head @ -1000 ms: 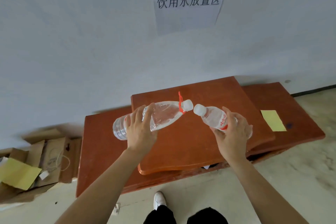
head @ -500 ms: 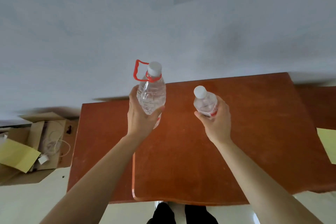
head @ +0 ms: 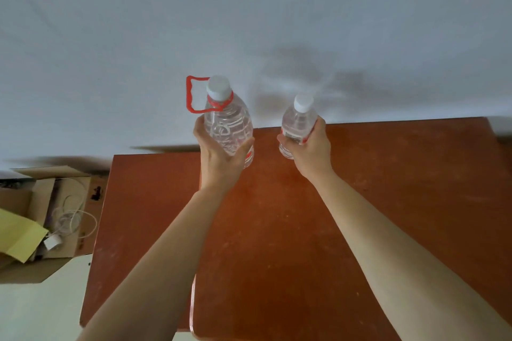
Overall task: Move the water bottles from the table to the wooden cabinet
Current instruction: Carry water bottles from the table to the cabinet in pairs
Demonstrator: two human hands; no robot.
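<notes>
My left hand grips a large clear water bottle with a white cap and a red carry loop, held upright over the far edge of the reddish wooden cabinet top. A smaller clear bottle with a white cap and red-and-white label is upright in my right hand, to the right of the big one. Both bottle bases sit at or just above the wood near the wall; contact cannot be told.
A white wall rises right behind the cabinet. An open cardboard box with a white cable and yellow paper stands on the floor at the left. A lower wooden surface lies left of the raised top.
Both bottles went from lying tilted toward each other to upright, and moved forward to the cabinet's far edge near the wall. The view has closed in on the cabinet.
</notes>
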